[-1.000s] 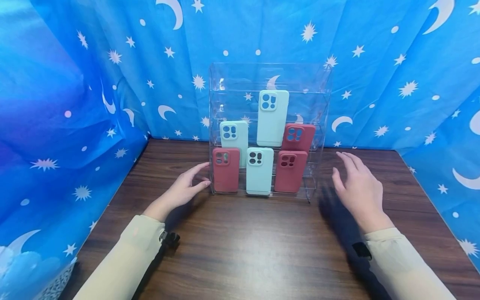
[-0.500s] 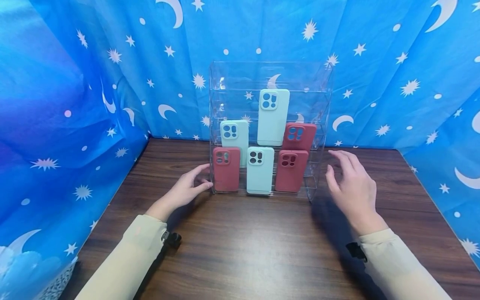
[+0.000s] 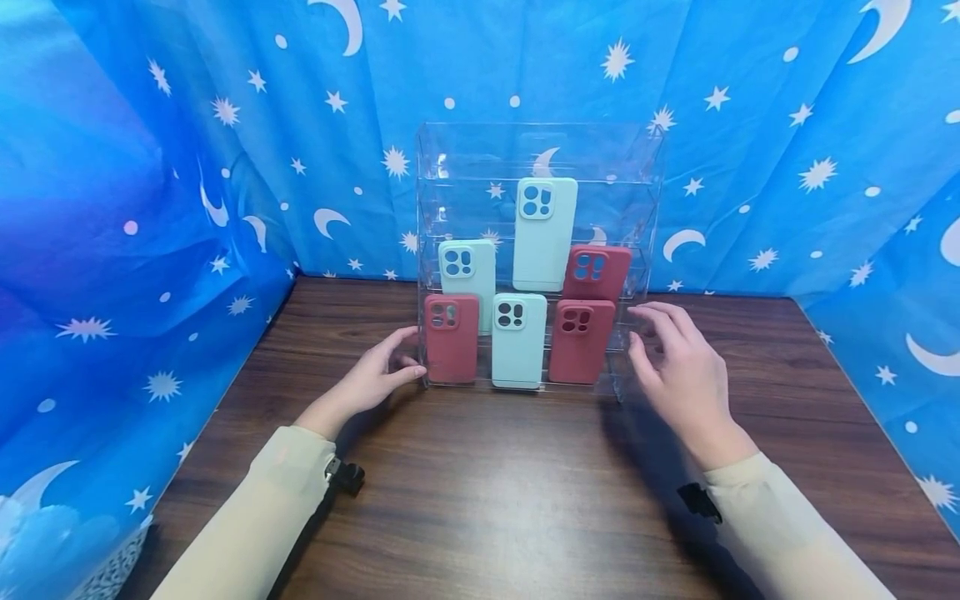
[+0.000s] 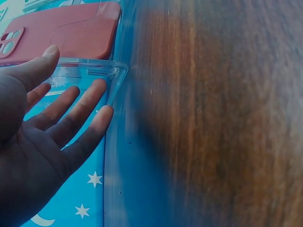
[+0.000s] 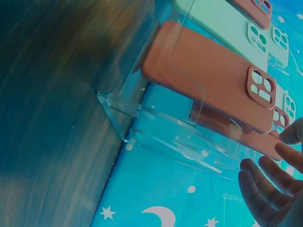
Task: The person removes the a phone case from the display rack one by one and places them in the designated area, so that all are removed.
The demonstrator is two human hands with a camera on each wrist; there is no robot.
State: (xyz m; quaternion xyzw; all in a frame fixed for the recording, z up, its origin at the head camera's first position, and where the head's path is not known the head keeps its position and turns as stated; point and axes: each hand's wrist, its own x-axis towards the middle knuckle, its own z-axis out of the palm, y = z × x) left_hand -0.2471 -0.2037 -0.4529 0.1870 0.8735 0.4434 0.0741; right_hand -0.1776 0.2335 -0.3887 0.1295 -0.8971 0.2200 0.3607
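A clear acrylic display rack (image 3: pixel 472 179) stands upright on the table, with phone cases on its tiers. Three are mint, including the top one (image 3: pixel 543 242) and the front middle one (image 3: pixel 519 350). Three are red: one at front left (image 3: pixel 452 350), one at front right (image 3: pixel 581 354), and another (image 3: pixel 600 271) partly hidden behind it. My left hand (image 3: pixel 367 379) is at the rack's left side, thumb and fingertips right by the clear edge, fingers spread in the left wrist view. Beside the right edge my right hand (image 3: pixel 686 375) hovers with relaxed fingers, holding nothing.
The dark wood table (image 3: pixel 495 517) extends in front and to both sides. A blue curtain (image 3: pixel 570 67) with moons and stars hangs close behind the rack. A pale blue bundle (image 3: pixel 60 542) is at the lower left. Small black devices sit at both wrists.
My right hand has moved left, closing in on the rack's right side. My left hand has edged slightly right, against the rack's left side. The phone cases keep their places.
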